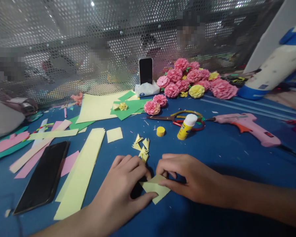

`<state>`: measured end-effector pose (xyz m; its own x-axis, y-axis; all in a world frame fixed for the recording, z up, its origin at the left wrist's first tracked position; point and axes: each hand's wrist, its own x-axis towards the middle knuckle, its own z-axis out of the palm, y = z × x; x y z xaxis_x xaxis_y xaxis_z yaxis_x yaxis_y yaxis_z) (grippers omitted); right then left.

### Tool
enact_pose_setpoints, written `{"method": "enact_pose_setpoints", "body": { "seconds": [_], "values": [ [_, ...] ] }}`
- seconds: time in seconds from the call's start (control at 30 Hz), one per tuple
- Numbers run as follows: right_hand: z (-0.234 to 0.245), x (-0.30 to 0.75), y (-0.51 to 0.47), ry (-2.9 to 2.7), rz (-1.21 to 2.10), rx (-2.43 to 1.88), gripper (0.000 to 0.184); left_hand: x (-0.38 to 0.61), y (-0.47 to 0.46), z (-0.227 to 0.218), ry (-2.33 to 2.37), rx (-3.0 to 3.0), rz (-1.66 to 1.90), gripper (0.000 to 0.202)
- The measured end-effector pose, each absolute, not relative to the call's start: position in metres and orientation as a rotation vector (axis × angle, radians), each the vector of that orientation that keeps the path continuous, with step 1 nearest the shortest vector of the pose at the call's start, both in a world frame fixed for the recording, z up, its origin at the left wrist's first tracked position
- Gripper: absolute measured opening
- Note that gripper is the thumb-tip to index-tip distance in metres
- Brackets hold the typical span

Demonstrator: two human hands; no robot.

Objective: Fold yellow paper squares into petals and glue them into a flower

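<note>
Both of my hands press on a small yellow paper piece (155,190) lying on the blue table (212,154). My left hand (122,187) pinches its left edge between thumb and fingers. My right hand (187,179) holds its right side with fingertips curled down onto it. Just beyond my fingers lie several small folded yellow paper bits (141,147).
A black phone (43,176) and yellow and pink paper strips (81,171) lie at left. A glue stick (186,126), its yellow cap (160,131), scissors (180,118) and a pink glue gun (246,126) sit beyond. Pink and yellow paper flowers (192,80) pile at the back.
</note>
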<state>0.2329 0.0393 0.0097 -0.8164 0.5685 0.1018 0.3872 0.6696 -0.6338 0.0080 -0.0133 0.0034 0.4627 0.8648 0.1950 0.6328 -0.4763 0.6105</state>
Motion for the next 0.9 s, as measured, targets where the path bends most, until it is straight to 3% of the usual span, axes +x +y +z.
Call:
{"method": "enact_pose_setpoints", "body": {
  "seconds": [0.13,0.5,0.67,0.9],
  "values": [
    [0.017,0.235,0.033,-2.485,1.037,-0.873,0.021,0.006,-0.013,0.006,1.24,2.023,0.757,0.016],
    [0.001,0.234,0.04,-2.652,0.814,-0.788,0.031,0.005,-0.009,-0.001,1.242,2.102,0.73,0.017],
    [0.001,0.242,0.051,-2.705,0.803,-0.472,0.012,0.0,-0.009,-0.001,1.114,2.194,0.763,0.013],
    [0.008,0.247,0.058,-2.762,0.473,-0.044,0.031,-0.009,-0.009,-0.007,0.818,2.487,0.872,0.022]
  ]
}}
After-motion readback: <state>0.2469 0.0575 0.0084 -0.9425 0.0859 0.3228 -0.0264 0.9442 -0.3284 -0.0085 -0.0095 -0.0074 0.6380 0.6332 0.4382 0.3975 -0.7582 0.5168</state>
